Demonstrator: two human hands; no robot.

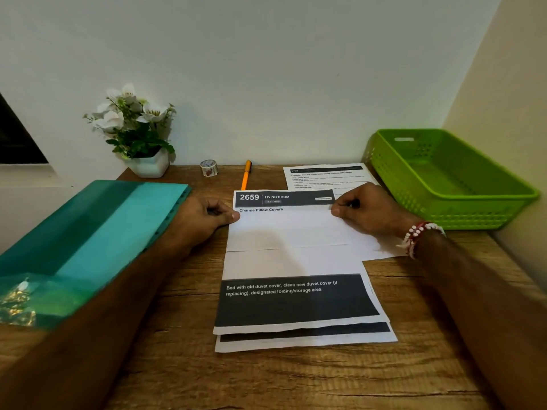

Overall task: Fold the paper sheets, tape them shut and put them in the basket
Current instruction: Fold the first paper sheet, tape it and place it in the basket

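Wood-grain table point(266, 380) carries a stack of printed paper sheets point(296, 303), long axis running away from the person toward the wall point(266, 84), header at the far end. The left hand point(207, 217) and right hand point(367, 210), set apart, each pinch a far corner of the top sheet's blank, creased flap. Legible: "2659 LIVING ROOM", "Change Pillow Covers" and, white on a dark band, "Bed with old duvet cover, clean new duvet cover (if replacing), designated folding/storage area". A perforated green plastic basket point(453, 179) sits far right; a tape roll point(209, 167) and orange pen point(246, 175) lie near the wall
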